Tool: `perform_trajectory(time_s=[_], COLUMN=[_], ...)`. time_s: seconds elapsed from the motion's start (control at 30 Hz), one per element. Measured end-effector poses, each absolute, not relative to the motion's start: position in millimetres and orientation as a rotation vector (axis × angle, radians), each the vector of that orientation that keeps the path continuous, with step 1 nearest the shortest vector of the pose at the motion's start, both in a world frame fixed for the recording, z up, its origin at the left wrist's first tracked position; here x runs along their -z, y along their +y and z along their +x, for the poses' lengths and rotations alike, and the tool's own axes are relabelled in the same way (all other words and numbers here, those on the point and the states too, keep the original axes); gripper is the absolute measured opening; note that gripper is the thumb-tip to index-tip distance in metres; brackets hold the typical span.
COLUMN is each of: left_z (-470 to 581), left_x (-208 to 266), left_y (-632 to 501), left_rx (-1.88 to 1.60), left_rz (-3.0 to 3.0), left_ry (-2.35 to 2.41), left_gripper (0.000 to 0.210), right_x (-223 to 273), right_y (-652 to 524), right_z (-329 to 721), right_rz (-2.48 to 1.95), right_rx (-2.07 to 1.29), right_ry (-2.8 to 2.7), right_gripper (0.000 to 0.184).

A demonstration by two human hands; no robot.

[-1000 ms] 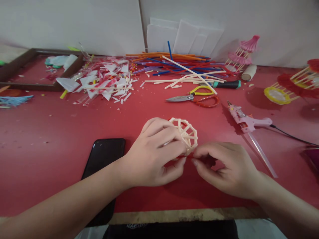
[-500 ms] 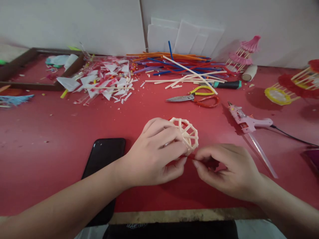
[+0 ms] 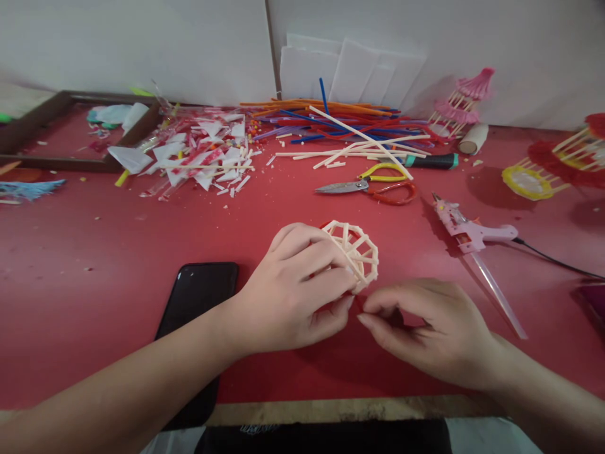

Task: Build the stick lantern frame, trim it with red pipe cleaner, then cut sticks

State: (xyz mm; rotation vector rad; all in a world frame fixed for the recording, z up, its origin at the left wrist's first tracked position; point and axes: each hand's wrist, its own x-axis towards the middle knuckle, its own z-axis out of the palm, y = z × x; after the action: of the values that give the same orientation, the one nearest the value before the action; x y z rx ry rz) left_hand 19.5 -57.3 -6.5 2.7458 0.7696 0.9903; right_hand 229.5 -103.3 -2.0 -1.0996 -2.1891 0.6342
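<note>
My left hand [image 3: 302,290] is closed around a round, cage-like frame of pale sticks [image 3: 366,252], with its fingers over the frame's left side. The frame's ribbed rim shows to the right of the fingers, tilted towards me. A bit of red shows along its upper left edge. Close by on the right, my right hand [image 3: 425,328] pinches thumb and forefinger together just below the frame. A thin red strip [image 3: 358,304] shows at those fingertips, hard to tell from the red table. Most of the strip is hidden.
Beyond the hands lie scissors [image 3: 363,185] and a pile of coloured sticks [image 3: 340,123]. A pink glue gun [image 3: 472,233] with its cord is at right, near stick models [image 3: 529,180]. A black phone [image 3: 201,296] lies by my left forearm. Scraps [image 3: 203,151] cover the back left.
My right hand has shifted slightly left and down. The stick frame has turned a little in my left hand, showing more of its rim. My left hand stays in place.
</note>
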Motion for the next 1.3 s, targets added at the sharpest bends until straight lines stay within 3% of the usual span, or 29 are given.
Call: perform_trajectory(time_s=[0.63,0.73,0.8,0.97,1.17,1.3], left_z=[17,16,17,16,14,12], left_x=[10,8,8,8,9,8], left_y=[-55,-55,-55,-56,-56,-55], left_rx=[-1.007,-1.029,-1.046,-1.021,-1.014,-1.007], left_rz=[2.748,2.741,2.731,2.716,2.692,2.696], left_ry=[0.741,0.743,0.751,0.773,0.778,0.803], left_gripper=[0.008,0.010,0.011,0.011,0.012,0.012], right_x=[-4,-8,-6,23,49,38], right_y=[-101,-90,-77,-37,-21,-33], right_z=[236,262,298,411,437,404], right_rz=[-1.050,-1.271,-1.515,-1.575,-1.432,-1.564], right_rx=[-0.708,-0.479,-0.156,0.237,0.160,0.137], right_ry=[-2.284,-2.209,-1.985,-2.218,-2.410,-2.189], right_gripper=[0.005,0.008,0.011,0.047,0.030,0.035])
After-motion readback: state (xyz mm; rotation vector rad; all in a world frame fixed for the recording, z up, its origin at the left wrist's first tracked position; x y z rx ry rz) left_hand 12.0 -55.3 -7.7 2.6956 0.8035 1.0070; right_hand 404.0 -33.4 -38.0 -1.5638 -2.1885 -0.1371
